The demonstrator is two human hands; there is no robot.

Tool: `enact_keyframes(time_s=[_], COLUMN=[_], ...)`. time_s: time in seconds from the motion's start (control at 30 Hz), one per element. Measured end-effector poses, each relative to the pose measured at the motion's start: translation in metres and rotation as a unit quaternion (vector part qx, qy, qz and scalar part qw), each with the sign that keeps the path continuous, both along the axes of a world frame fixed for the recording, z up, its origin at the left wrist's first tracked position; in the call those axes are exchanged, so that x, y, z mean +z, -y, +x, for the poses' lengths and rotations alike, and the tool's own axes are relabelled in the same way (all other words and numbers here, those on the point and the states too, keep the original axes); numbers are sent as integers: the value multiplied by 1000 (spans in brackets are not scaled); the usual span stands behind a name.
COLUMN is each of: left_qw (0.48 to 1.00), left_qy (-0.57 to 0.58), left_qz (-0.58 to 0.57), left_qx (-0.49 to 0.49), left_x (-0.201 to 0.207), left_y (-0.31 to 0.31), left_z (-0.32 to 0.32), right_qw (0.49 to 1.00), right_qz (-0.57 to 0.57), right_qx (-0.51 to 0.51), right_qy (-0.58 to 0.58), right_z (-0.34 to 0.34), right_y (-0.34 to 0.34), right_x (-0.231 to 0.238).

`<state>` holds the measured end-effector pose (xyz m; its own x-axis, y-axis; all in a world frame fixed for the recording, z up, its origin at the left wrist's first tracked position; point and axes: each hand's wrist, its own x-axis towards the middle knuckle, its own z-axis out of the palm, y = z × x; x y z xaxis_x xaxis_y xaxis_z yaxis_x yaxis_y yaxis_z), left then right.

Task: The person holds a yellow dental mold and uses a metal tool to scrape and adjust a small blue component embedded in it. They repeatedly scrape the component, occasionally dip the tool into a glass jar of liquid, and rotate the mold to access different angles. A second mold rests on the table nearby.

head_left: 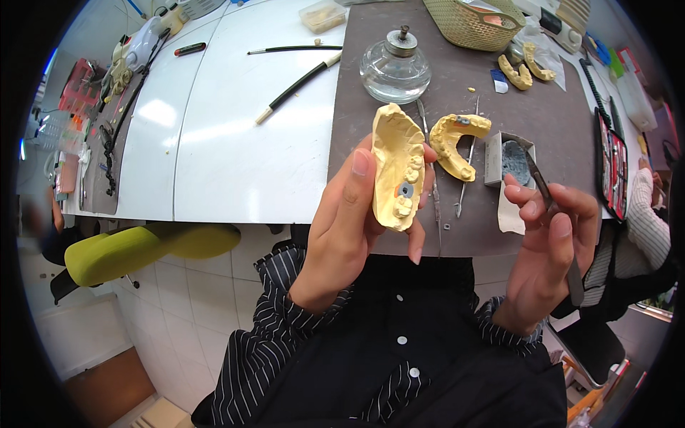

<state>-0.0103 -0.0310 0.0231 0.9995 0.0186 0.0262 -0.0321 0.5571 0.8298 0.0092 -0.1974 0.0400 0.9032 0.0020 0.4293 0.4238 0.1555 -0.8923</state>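
Note:
My left hand [346, 203] is closed around a pale yellow dental cast [387, 153], held upright above the table's front edge. On the cast's row of teeth sits a small grey piece [405, 190] with a dark square opening and a trace of orange beside it. In the fingers of my right hand [553, 250] is a slim dark metal hand tool [540, 184]; its exact kind is unclear. Its upper end reaches over a small white box [494, 160] holding blue-grey material [514, 162]. Between the hands, a horseshoe-shaped yellow cast [444, 146] lies on the grey mat.
A glass spirit lamp [394, 77] stands behind the held cast. Thin metal instruments [469, 167] lie beside the second cast. Farther back are a woven basket [474, 27] and smaller casts [515, 73]. Black-handled brushes [300, 87] rest on the white tabletop. Another person's sleeve [647, 207] shows at right.

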Motion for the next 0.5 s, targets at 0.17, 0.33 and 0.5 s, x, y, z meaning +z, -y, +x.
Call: enact_keyframes(time_s=[0.17, 0.33, 0.5], left_qw=[997, 994, 994], left_qy=[-56, -31, -26], left_qz=[-41, -78, -78], left_qx=[20, -74, -72], left_x=[-4, -23, -27], left_y=[0, -16, -20], left_z=[2, 7, 8], right_qw=[997, 992, 991], right_qz=[54, 73, 79], right_qx=[50, 83, 84], right_qy=[-40, -66, -66], right_z=[-7, -9, -6], right_y=[-15, -28, -31], right_x=[-8, -20, -19])
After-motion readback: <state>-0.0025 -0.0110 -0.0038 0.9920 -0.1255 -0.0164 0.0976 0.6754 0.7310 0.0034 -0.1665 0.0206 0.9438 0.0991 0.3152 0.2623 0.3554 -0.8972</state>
